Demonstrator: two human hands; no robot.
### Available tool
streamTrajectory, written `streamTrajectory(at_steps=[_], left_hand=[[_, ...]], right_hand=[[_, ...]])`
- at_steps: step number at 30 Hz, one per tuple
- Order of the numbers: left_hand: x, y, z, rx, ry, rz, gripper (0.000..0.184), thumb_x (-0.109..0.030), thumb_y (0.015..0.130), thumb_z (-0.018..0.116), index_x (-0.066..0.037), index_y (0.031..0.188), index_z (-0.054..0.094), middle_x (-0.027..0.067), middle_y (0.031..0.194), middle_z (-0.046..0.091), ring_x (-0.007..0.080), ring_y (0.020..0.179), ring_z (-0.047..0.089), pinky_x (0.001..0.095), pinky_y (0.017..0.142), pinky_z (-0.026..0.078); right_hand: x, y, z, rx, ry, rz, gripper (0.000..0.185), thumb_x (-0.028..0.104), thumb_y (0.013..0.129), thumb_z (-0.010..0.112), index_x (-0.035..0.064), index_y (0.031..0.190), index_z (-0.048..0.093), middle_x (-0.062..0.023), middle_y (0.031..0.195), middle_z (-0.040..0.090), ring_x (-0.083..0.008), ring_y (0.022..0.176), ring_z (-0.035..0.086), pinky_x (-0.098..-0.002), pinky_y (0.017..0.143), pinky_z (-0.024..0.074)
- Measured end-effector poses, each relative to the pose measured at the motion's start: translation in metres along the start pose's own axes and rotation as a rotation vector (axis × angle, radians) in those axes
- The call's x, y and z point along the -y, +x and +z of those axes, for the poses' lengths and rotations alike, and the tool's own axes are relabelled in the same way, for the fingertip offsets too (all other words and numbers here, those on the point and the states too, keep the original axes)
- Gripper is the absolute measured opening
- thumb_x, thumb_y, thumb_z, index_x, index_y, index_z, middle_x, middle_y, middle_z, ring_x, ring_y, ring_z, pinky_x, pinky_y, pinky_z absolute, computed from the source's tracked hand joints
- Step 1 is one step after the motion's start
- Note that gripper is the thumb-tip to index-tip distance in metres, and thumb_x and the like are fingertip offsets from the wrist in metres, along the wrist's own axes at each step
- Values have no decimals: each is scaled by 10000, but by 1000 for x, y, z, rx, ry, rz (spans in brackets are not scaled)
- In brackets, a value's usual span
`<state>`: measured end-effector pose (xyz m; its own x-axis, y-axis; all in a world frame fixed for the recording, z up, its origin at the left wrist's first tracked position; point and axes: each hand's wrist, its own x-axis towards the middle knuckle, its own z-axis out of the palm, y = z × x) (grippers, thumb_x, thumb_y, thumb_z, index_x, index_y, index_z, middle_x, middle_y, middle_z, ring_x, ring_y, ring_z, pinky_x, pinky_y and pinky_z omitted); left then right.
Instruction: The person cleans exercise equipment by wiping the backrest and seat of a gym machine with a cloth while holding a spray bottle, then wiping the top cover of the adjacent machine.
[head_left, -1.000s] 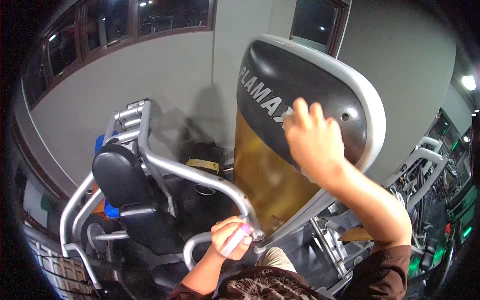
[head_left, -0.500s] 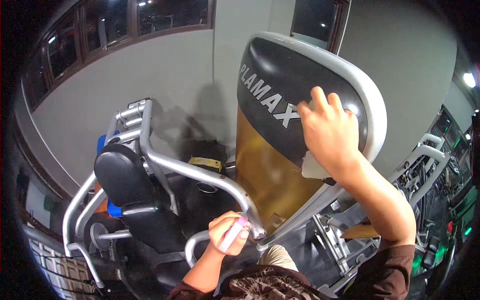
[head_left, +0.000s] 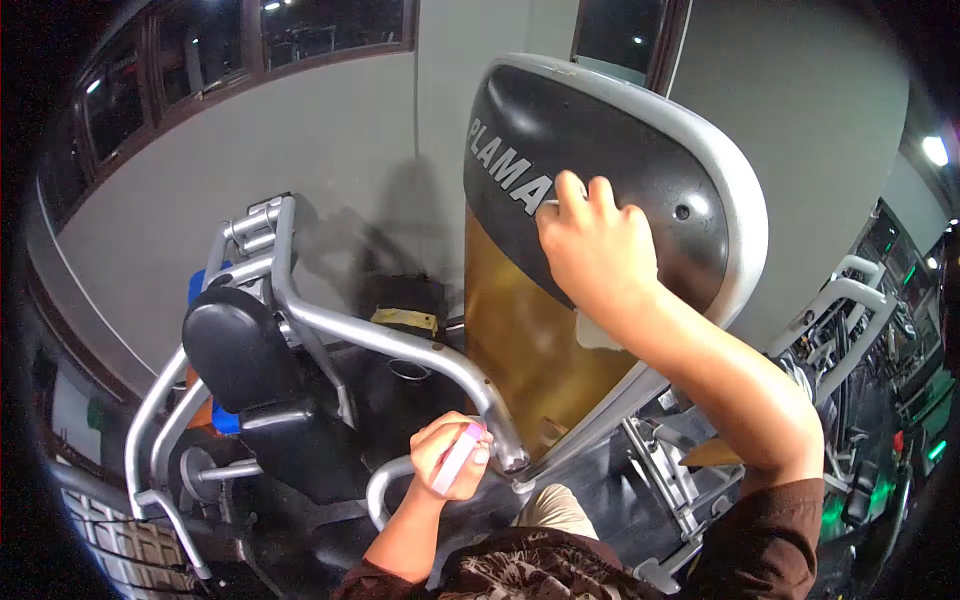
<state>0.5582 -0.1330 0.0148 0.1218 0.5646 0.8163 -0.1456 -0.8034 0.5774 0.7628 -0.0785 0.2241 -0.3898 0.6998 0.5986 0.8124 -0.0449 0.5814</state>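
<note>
My right hand (head_left: 602,235) presses with bent fingers on the black upper panel of a gym machine's cover (head_left: 640,150), over the end of its white lettering. A whitish cloth (head_left: 600,332) hangs below that wrist, and a bit of white shows at the fingertips; the palm side is hidden. Lower down, my left hand (head_left: 446,458) is closed around a small white bottle with a pink top (head_left: 461,458), tilted. It is close to the end of a silver tube frame (head_left: 400,345).
A black padded seat back (head_left: 232,335) with silver tubing stands to the left. Below the black panel, the cover is gold (head_left: 510,330). Behind are a grey wall (head_left: 300,150) and dark windows. More gym machines (head_left: 845,310) stand at the right.
My right hand has slid left across the black panel, the cloth moving with it, and now covers the last letter. My left hand still holds the bottle. The view has shifted slightly.
</note>
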Motion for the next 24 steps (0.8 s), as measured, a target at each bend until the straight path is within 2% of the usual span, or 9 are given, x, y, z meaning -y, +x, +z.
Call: streamTrajectory(at_steps=[1, 4, 7, 10, 13, 17, 20, 21, 24], left_hand=[[1, 0, 0, 11, 2, 18, 169, -116, 868, 711, 46, 861, 664, 142, 769, 704, 239, 650, 683, 325, 601, 561], [5, 2, -2, 12, 19, 56, 166, -116, 866, 712, 44, 858, 666, 141, 767, 704, 241, 649, 682, 322, 598, 558], [4, 3, -3, -1, 13, 40, 170, -120, 866, 714, 43, 856, 667, 138, 762, 703, 241, 648, 682, 321, 596, 557], [3, 2, -3, -5, 15, 34, 167, -116, 861, 714, 45, 855, 668, 137, 762, 705, 244, 649, 683, 323, 597, 558], [4, 1, -3, -3, 18, 39, 156, -107, 856, 709, 43, 861, 669, 136, 764, 708, 248, 650, 684, 325, 599, 560], [4, 1, -1, 8, 23, 44, 145, -98, 850, 708, 41, 863, 670, 135, 762, 709, 251, 649, 683, 329, 602, 563], [3, 1, -1, 30, 16, 15, 136, -85, 844, 708, 44, 866, 669, 135, 763, 708, 250, 648, 681, 334, 607, 565], [3, 1, -1, 37, 18, 14, 137, -87, 846, 707, 44, 867, 669, 135, 764, 708, 250, 650, 681, 333, 609, 564], [4, 1, 2, 39, 33, 21, 142, -93, 852, 707, 43, 865, 670, 136, 768, 707, 249, 656, 681, 330, 613, 562]], right_hand=[[0, 3, -2, 40, 11, 24, 150, 183, 772, 682, 96, 884, 731, -68, 1036, 584, -229, 965, 606, -339, 633, 570], [21, -25, 6, 9, -86, -92, 150, 182, 767, 681, 70, 854, 729, -101, 1042, 578, -253, 982, 601, -339, 656, 574], [45, -68, 9, 274, -14, -257, 216, 196, 793, 674, 37, 919, 749, -128, 1103, 591, -278, 1013, 598, -362, 666, 574], [48, -88, 9, 457, -13, -269, 227, 201, 810, 669, 32, 935, 755, -142, 1128, 597, -283, 1030, 596, -373, 678, 573], [13, -83, -3, 191, 76, -242, 199, 233, 803, 664, 78, 899, 743, -122, 1067, 581, -264, 926, 579, -368, 623, 533], [-27, -64, -36, -17, 79, 71, 216, 245, 752, 663, 132, 929, 710, -61, 1024, 559, -226, 910, 587, -351, 587, 540], [-27, -74, -32, -82, 58, 72, 238, 257, 737, 659, 136, 938, 703, -63, 1029, 561, -223, 897, 580, -345, 565, 532], [-20, -83, -25, -81, 46, 0, 237, 266, 729, 661, 141, 927, 699, -60, 1038, 565, -214, 909, 579, -341, 568, 530], [9, -108, -3, 84, 101, -137, 199, 260, 763, 664, 116, 895, 694, -79, 1075, 560, -223, 943, 582, -340, 602, 546]])
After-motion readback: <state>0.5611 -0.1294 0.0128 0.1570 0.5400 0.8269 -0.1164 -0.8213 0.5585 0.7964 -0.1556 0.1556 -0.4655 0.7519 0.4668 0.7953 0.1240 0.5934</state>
